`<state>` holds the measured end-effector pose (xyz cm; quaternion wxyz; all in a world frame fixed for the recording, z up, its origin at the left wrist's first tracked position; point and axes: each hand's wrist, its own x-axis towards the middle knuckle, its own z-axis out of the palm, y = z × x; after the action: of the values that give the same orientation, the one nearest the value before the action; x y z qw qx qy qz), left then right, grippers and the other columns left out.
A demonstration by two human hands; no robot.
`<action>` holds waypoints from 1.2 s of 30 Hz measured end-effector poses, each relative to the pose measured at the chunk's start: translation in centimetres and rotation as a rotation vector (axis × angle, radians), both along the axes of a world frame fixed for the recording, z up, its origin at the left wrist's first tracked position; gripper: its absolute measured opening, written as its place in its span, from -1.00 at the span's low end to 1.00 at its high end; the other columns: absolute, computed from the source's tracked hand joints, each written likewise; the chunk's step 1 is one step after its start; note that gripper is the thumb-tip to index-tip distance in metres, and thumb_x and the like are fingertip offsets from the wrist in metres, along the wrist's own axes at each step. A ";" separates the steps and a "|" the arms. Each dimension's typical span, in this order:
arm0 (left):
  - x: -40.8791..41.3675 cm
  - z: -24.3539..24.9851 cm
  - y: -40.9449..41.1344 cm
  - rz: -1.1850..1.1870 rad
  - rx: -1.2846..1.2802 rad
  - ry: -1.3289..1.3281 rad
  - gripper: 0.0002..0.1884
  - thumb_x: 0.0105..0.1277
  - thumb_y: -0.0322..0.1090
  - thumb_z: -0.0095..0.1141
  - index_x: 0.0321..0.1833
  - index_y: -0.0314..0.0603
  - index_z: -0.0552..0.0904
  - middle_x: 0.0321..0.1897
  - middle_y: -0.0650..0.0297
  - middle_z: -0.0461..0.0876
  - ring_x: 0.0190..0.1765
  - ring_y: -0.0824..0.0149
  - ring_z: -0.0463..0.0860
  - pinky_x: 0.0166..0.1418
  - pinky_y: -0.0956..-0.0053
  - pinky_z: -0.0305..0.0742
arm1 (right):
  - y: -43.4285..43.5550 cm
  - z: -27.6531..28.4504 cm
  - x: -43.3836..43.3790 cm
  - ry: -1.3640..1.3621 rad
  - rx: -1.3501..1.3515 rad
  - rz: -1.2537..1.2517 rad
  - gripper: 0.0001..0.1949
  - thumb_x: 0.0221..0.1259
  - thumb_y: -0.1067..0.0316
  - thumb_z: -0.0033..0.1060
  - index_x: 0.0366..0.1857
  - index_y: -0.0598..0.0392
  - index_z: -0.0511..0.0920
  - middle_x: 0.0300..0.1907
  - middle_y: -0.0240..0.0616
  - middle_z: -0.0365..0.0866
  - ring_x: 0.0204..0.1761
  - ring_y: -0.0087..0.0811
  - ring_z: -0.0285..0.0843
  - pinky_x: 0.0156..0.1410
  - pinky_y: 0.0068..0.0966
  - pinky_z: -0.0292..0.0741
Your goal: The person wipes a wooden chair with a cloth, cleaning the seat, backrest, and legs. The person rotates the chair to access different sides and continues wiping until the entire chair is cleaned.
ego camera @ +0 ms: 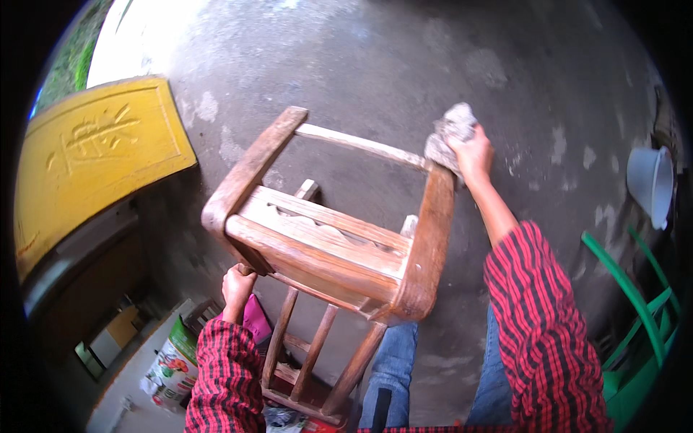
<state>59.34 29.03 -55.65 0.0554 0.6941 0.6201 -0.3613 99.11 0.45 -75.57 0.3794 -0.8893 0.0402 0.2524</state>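
Note:
A small wooden chair (319,260) with thick rounded side pieces and thin spindles is tilted in front of me. My left hand (238,287) is closed around a wooden part at the chair's lower left. My right hand (474,154) grips a crumpled grey-white rag (452,132). The rag touches the far end of the right side piece (430,233), where a pale crossbar (360,143) meets it. My right palm and some fingers are hidden by the rag and the angle.
Grey concrete floor (373,70) with pale patches surrounds the chair. A yellow panel with a carved character (103,135) stands at left. A printed sack (173,368) and a pink item (255,319) lie lower left. At right are a pale bucket (644,181) and a green chair (628,292).

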 end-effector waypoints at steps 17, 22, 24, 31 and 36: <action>1.4 0.5 -0.2 0.113 -0.065 0.015 -0.67 0.06 -0.11 0.26 -0.17 -0.12 0.74 -0.22 -0.02 0.73 -0.06 -0.04 0.70 0.07 0.15 0.55 | 10.7 2.7 -4.4 -0.443 0.312 1.092 -0.39 -0.24 0.53 0.37 0.07 -0.18 0.54 0.13 -0.21 0.43 0.20 -0.13 0.40 0.22 -0.26 0.37; 1.4 0.1 0.4 0.098 -0.083 -0.017 -0.65 0.06 -0.12 0.24 -0.14 -0.16 0.73 -0.21 -0.05 0.73 -0.02 -0.05 0.69 0.09 0.16 0.54 | 2.0 4.2 -0.1 -0.010 0.084 0.876 -0.40 -0.37 0.35 0.51 -0.03 -0.11 0.52 -0.10 -0.16 0.61 0.02 -0.10 0.57 0.10 -0.27 0.51; 1.6 -0.8 0.3 0.074 -0.092 -0.015 -0.63 0.07 -0.12 0.24 -0.12 -0.19 0.72 -0.20 -0.05 0.73 -0.02 -0.05 0.69 0.08 0.16 0.55 | -0.3 4.4 2.9 0.154 0.101 0.537 -0.40 -0.45 0.28 0.53 -0.10 -0.02 0.49 -0.25 -0.12 0.68 -0.17 -0.16 0.68 -0.02 -0.31 0.56; 0.2 -0.1 0.9 0.140 -0.131 -0.022 -0.79 0.09 -0.21 0.20 -0.36 -0.22 0.71 -0.59 0.16 0.67 -0.51 0.24 0.69 -0.32 0.30 0.58 | -8.5 17.1 -2.1 0.398 0.606 -0.340 -0.35 -0.19 0.57 0.36 0.18 0.27 0.42 0.02 -0.15 0.64 0.03 -0.28 0.63 0.20 -0.36 0.55; -0.1 -0.1 1.1 0.164 -0.114 -0.063 -0.79 0.09 -0.25 0.22 -0.42 -0.29 0.66 -0.66 0.21 0.60 -0.60 0.31 0.61 -0.45 0.36 0.51 | -6.6 20.0 -13.5 0.005 0.553 0.048 -0.31 -0.25 0.30 0.55 0.13 0.22 0.49 0.11 -0.03 0.54 0.19 -0.11 0.50 0.29 -0.21 0.44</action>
<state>59.28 30.12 -55.79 0.1437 0.6479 0.6512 -0.3682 85.57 -6.11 -55.61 0.6016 -0.7519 -0.0504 0.2649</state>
